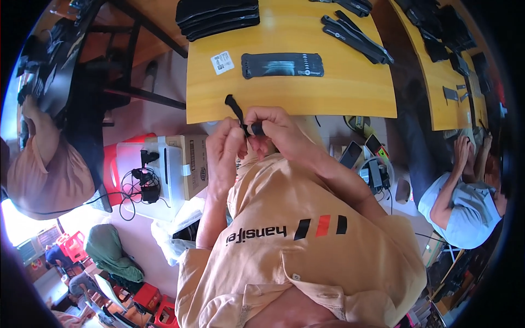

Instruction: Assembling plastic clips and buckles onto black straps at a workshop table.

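Strap [235,107], narrow and black, is sticking up from between the person's two hands, its loose end showing against the near part of the yellow bench [328,98]. The left hand [224,143] is pinching it between thumb and fingers, while the right hand [276,124], its fingers curled inward, is gripping a short black piece [256,129] right beside it; from where I am standing, I cannot tell whether that piece belongs to the same strap. Both hands are meeting at the bench's front edge, before the person's tan shirt [262,199].

On the bench, a dark printed card [281,64] is lying flat beyond the hands, and a small white label sheet [222,63] is lying just to its left. Farther back, a stack of black fabric pieces [217,22] is sitting on the left, and some flat black bands [356,38] are overlapping on the right.

Lower down on the left, a clear plastic bin [174,188] is standing beside a cardboard box [195,164], with tangled black cables [149,194] hanging about it. Over on the right, a co-worker [459,210] in light blue is holding both hands near a second bench [418,60].
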A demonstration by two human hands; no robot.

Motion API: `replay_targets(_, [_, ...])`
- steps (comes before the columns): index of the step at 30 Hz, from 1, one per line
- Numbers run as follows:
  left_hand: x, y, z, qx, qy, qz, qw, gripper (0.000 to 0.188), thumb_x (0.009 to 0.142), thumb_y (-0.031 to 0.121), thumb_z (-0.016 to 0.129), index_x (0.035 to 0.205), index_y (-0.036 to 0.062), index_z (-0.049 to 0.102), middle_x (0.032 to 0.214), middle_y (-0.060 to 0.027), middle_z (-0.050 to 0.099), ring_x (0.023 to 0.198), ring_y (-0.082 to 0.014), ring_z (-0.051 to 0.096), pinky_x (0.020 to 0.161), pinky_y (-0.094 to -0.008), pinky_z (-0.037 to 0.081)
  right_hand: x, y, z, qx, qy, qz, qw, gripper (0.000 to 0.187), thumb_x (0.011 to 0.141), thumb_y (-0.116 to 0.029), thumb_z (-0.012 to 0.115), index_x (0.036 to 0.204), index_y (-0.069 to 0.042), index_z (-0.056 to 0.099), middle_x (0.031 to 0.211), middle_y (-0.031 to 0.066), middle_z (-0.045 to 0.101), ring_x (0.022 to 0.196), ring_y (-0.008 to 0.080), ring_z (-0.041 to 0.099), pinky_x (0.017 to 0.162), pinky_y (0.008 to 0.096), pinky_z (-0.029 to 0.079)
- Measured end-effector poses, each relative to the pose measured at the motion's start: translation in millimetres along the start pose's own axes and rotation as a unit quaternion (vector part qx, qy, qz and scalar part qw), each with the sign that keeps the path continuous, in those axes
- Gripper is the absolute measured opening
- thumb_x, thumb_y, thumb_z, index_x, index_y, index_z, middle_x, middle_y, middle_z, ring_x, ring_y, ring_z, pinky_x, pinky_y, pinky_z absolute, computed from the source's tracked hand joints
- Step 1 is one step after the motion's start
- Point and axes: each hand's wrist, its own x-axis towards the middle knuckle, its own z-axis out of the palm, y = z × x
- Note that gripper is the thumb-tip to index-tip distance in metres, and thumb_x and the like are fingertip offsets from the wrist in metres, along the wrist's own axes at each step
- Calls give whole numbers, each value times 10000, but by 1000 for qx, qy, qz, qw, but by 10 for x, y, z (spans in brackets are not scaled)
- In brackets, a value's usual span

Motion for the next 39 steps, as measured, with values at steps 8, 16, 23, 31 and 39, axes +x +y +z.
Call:
replay_targets(8, [-49,57,0,116,7,-23,993,278,913,158,495,670,24,474,549,22,445,488,-26,375,439,-189,291,25,106,-67,200,-79,35,976,144,860,-82,385,870,-8,509,620,57,510,495,91,479,445,228,436])
replay_targets(16, [-61,5,23,127,32,26,991,267,912,131,494,664,34,478,534,30,445,452,-15,369,416,-173,277,20,117,54,-130,-26,-92,987,197,896,-201,524,808,-24,513,612,26,509,520,76,510,433,208,436])
replay_targets(23, [-70,-2,45,48,-1,-20,999,283,922,173,483,671,42,484,516,33,418,414,-21,346,376,-183,244,-68,80,-29,4,-65,-12,998,184,889,-183,527,779,-35,526,584,16,509,462,58,487,415,188,409])
replay_targets(31, [-162,267,-1096,-292,167,-142,931,254,886,172,522,662,131,410,479,68,269,364,-28,206,306,-187,151,-548,-44,-1092,215,208,32,954,191,865,-365,534,802,-185,530,479,-66,322,373,42,261,352,190,183])
replay_targets(39, [-374,634,-2179,-210,221,43,951,222,928,198,458,770,44,461,555,25,315,439,-56,293,371,-174,276,-1150,-224,-1445,61,327,22,943,250,889,-335,483,770,-117,510,467,-39,326,332,67,303,306,229,299])
